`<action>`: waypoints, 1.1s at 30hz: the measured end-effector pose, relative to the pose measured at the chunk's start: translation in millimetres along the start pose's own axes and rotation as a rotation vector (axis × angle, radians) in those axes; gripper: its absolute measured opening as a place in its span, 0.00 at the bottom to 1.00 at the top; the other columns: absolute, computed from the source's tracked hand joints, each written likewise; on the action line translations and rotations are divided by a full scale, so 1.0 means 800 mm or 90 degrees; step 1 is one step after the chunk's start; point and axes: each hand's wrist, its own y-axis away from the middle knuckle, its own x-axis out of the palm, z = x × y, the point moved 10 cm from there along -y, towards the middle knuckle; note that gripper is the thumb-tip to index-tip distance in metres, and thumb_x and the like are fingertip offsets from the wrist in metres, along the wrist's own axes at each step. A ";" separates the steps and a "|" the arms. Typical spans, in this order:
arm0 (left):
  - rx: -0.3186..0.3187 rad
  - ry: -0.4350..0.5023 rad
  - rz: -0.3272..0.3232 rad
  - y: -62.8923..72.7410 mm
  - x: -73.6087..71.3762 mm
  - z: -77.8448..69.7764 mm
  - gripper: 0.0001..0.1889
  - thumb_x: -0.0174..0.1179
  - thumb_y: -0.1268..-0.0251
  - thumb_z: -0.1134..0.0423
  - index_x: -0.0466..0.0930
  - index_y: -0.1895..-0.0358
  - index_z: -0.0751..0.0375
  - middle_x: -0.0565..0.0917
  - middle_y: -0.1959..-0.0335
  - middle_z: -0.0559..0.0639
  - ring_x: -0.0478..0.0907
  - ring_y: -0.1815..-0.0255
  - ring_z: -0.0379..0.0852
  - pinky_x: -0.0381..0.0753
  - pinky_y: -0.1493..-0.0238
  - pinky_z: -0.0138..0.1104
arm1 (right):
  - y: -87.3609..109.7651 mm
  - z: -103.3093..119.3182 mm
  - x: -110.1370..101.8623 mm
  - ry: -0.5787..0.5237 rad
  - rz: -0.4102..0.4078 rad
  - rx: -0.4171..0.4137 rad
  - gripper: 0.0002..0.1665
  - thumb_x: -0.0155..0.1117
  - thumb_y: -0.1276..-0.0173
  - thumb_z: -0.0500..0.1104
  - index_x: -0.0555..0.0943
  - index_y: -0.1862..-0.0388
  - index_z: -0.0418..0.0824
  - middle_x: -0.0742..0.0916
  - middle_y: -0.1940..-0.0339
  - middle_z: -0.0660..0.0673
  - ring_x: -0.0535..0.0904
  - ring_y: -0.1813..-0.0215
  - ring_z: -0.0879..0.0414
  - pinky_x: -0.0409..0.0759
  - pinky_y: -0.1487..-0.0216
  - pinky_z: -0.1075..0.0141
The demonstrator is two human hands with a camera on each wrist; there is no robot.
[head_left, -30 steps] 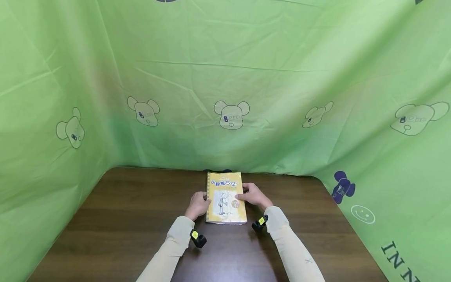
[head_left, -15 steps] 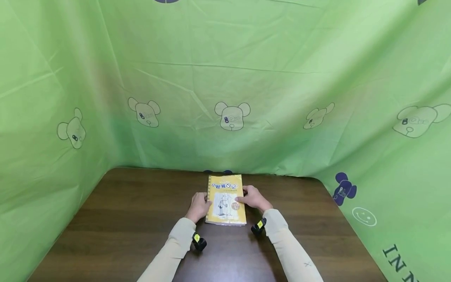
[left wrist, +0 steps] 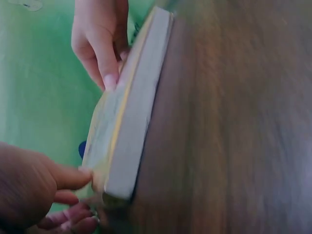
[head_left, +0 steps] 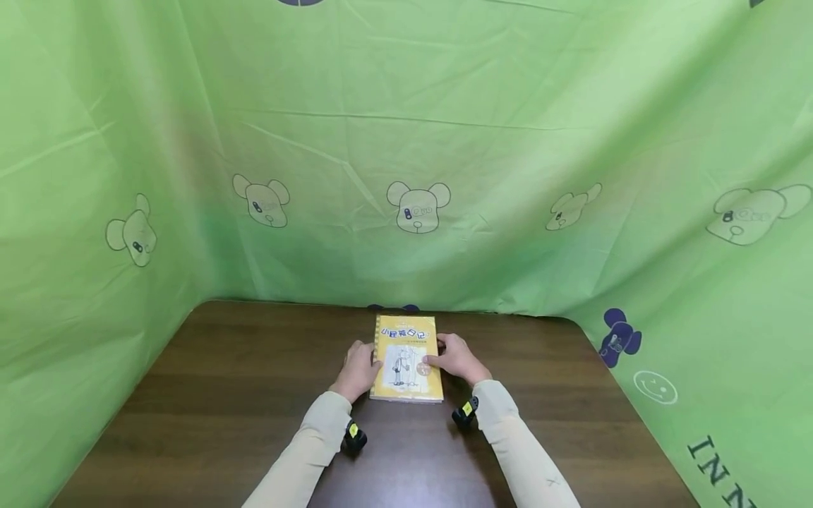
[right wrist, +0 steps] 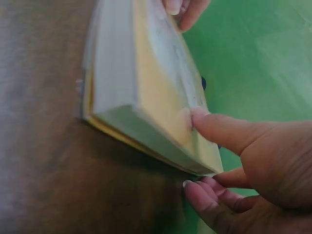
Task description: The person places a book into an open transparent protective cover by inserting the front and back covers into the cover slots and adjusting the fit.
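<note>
A thick paperback book (head_left: 406, 386) with a yellow cover, blue Chinese title and line drawing lies face up near the far side of the table. My left hand (head_left: 358, 369) grips its left edge, thumb on the cover and fingers curled down at the side. At the right edge my right hand (head_left: 459, 358) does the same, with its thumb (right wrist: 222, 129) pressed on the cover and the other fingers at the lower edge. In the left wrist view the book's pale page block (left wrist: 139, 112) faces the camera, close over the wood.
The dark wooden table (head_left: 222, 423) runs around the book on every side. Behind it and along both sides hangs a green cloth (head_left: 343, 261) printed with bear heads. Each wrist wears a small black camera, the left wrist camera (head_left: 354, 439) and right wrist camera (head_left: 465, 413).
Both hands keep their hold and have hardly moved. The book has shifted very slightly, and the layer that jutted out under its near edge now shows less.
</note>
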 end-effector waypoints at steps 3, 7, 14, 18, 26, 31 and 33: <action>0.011 -0.014 0.019 -0.001 0.000 0.006 0.19 0.64 0.31 0.68 0.79 0.42 0.78 0.78 0.60 0.60 0.74 0.59 0.51 0.81 0.53 0.46 | 0.004 0.006 -0.002 0.022 -0.018 -0.044 0.37 0.76 0.37 0.40 0.74 0.33 0.26 0.84 0.52 0.39 0.81 0.55 0.51 0.82 0.49 0.55; 0.027 -0.013 0.024 -0.004 -0.012 0.015 0.25 0.58 0.24 0.61 0.72 0.34 0.78 0.78 0.47 0.67 0.78 0.46 0.59 0.80 0.41 0.51 | 0.014 0.007 -0.017 0.038 -0.072 -0.072 0.46 0.72 0.32 0.45 0.63 0.23 0.28 0.77 0.37 0.32 0.77 0.38 0.40 0.76 0.34 0.47; 0.035 -0.084 -0.036 -0.018 -0.063 0.039 0.35 0.51 0.22 0.44 0.64 0.24 0.67 0.59 0.21 0.69 0.53 0.20 0.68 0.55 0.22 0.60 | 0.024 -0.003 -0.066 0.113 -0.172 -0.060 0.49 0.60 0.25 0.58 0.55 0.19 0.33 0.62 0.19 0.31 0.56 0.19 0.35 0.57 0.21 0.41; 0.022 -0.144 -0.063 -0.029 -0.089 0.062 0.38 0.49 0.23 0.40 0.59 0.21 0.61 0.48 0.17 0.65 0.39 0.17 0.68 0.44 0.21 0.63 | 0.016 -0.014 -0.085 0.184 -0.192 -0.024 0.52 0.55 0.25 0.64 0.52 0.18 0.32 0.54 0.17 0.31 0.46 0.16 0.35 0.45 0.18 0.40; -0.055 -0.173 -0.050 -0.031 -0.102 0.112 0.42 0.44 0.25 0.33 0.52 0.18 0.55 0.43 0.16 0.63 0.30 0.17 0.67 0.35 0.24 0.70 | -0.010 -0.045 -0.078 0.239 -0.171 0.048 0.59 0.52 0.28 0.71 0.46 0.17 0.33 0.45 0.16 0.29 0.29 0.17 0.34 0.32 0.21 0.34; -0.047 -0.164 -0.052 -0.029 -0.102 0.114 0.43 0.45 0.25 0.33 0.51 0.18 0.55 0.43 0.16 0.63 0.29 0.17 0.68 0.35 0.24 0.69 | -0.011 -0.043 -0.071 0.235 -0.159 0.049 0.59 0.55 0.28 0.70 0.48 0.17 0.32 0.46 0.16 0.29 0.31 0.16 0.33 0.31 0.21 0.35; -0.043 -0.162 -0.054 -0.029 -0.102 0.113 0.43 0.45 0.25 0.33 0.52 0.18 0.56 0.43 0.16 0.63 0.30 0.17 0.68 0.36 0.23 0.68 | -0.011 -0.040 -0.071 0.235 -0.156 0.048 0.59 0.56 0.28 0.70 0.48 0.17 0.32 0.46 0.16 0.28 0.32 0.16 0.33 0.30 0.21 0.35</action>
